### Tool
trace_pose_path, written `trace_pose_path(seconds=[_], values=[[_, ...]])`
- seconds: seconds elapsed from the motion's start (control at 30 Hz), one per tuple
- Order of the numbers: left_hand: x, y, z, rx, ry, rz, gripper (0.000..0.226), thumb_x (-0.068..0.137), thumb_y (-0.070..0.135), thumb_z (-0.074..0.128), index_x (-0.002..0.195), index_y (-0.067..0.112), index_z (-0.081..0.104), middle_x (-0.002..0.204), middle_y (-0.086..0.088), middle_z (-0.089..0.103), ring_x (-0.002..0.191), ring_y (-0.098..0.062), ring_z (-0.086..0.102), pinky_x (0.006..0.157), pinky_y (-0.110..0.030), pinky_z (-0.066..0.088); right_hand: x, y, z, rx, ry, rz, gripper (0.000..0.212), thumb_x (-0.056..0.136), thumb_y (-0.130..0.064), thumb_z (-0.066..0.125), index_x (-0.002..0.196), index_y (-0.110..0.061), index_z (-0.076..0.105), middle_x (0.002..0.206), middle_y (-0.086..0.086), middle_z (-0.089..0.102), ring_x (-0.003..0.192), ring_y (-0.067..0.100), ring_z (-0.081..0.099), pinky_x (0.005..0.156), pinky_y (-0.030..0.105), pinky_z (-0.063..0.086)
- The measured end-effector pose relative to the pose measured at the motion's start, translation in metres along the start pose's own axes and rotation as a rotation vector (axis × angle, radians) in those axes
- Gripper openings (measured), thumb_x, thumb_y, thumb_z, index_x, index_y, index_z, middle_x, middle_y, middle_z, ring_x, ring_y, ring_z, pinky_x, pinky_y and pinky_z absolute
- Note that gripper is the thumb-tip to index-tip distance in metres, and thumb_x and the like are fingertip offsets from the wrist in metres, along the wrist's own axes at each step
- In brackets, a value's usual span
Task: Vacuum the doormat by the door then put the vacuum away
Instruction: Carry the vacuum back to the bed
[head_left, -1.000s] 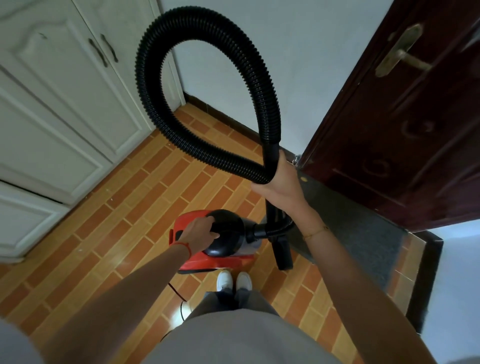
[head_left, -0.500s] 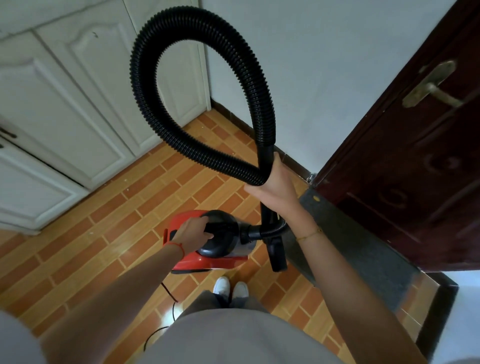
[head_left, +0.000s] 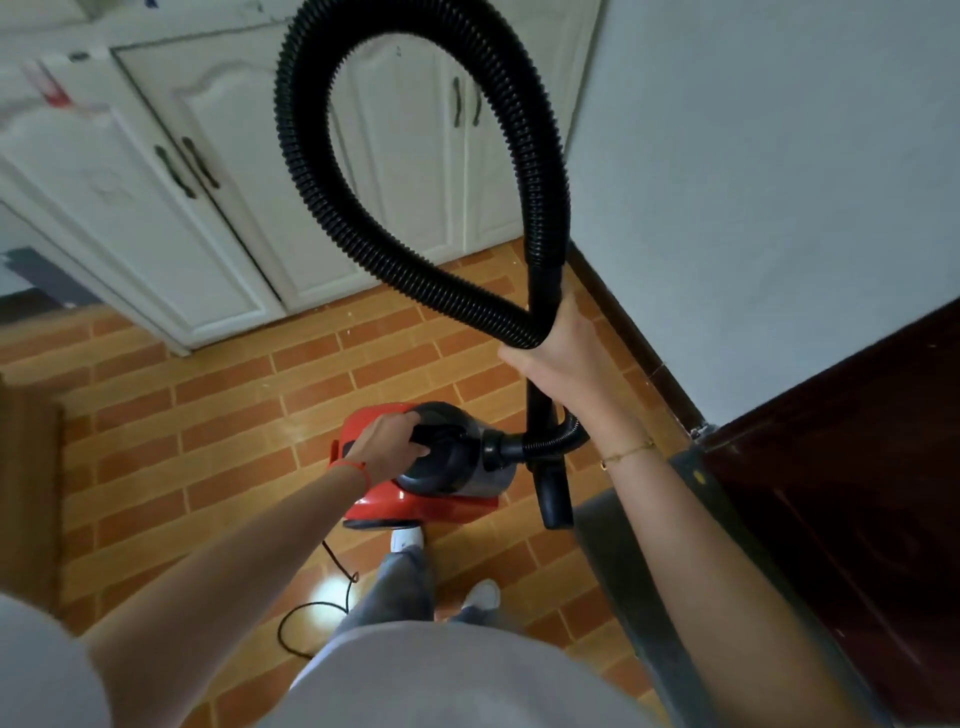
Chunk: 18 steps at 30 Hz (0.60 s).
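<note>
A red and black canister vacuum (head_left: 447, 488) hangs just above the tiled floor in front of my feet. My left hand (head_left: 387, 447) is shut on its black top handle. My right hand (head_left: 558, 358) is shut on the black wand and the looped ribbed hose (head_left: 311, 171), which arcs high in front of me. The wand's nozzle (head_left: 555, 499) points down next to the canister. The grey doormat (head_left: 613, 551) lies at the right, along the dark door (head_left: 841, 467); my right forearm covers part of it.
White cabinets (head_left: 218, 223) with dark handles line the far left and back. A white wall (head_left: 753, 182) with a dark skirting board runs on the right. The vacuum's black cord (head_left: 317, 608) trails on the orange tiles near my legs.
The view has swung left, so the cabinets have moved toward the centre and the door to the right edge. One foot has stepped forward. Both hands keep their grips.
</note>
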<state>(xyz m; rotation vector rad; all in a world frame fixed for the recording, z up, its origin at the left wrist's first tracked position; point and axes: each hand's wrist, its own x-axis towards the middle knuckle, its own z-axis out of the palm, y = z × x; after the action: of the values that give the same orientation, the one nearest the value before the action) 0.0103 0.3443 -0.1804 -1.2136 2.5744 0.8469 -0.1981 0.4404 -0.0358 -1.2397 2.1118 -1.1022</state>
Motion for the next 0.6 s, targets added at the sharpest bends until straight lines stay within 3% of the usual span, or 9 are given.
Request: trace_pose_path(seconds=[0.13,0.27,0.4,0.6], values=[[-0.012,-0.031,-0.018,-0.044,0.066,-0.098,0.029,0.087,0.021,0.067,0.113,0.010,0.061,0.105,-0.011,0.067,0.095,-0.030,0.061,0.078,-0.041,0.051,0.024,-0.024,0.036,-0.001,-0.061,-0.072,0.062,0.067,-0.030,0.076,0.119,-0.018,0.044,0.086,-0.005,0.057,0.072,0.009,0.061,0.059,0.034,0.057],[-0.027,-0.071,-0.039,-0.088,0.129,-0.183,0.025,0.086,0.017,0.067,0.107,0.007,0.061,0.100,-0.013,0.067,0.090,-0.032,0.062,0.071,-0.039,0.049,0.048,-0.054,0.080,-0.005,-0.146,-0.154,0.046,0.065,-0.033,0.075,0.100,-0.016,0.049,0.078,-0.006,0.055,0.066,0.006,0.058,0.053,0.026,0.049],[-0.046,-0.123,-0.060,-0.136,0.192,-0.271,0.020,0.084,0.016,0.067,0.102,0.009,0.061,0.097,-0.013,0.069,0.090,-0.032,0.063,0.074,-0.042,0.051,0.066,-0.097,0.131,0.007,-0.221,-0.266,0.051,0.068,-0.027,0.077,0.108,-0.015,0.046,0.081,-0.008,0.054,0.072,0.004,0.057,0.060,0.023,0.050],[-0.080,-0.212,-0.091,-0.168,0.269,-0.416,0.017,0.084,0.018,0.067,0.098,0.009,0.061,0.092,-0.011,0.069,0.086,-0.030,0.064,0.071,-0.041,0.051,0.087,-0.168,0.222,-0.046,-0.325,-0.390,0.055,0.068,-0.023,0.080,0.110,-0.015,0.046,0.080,-0.009,0.051,0.070,0.000,0.054,0.057,0.019,0.045]])
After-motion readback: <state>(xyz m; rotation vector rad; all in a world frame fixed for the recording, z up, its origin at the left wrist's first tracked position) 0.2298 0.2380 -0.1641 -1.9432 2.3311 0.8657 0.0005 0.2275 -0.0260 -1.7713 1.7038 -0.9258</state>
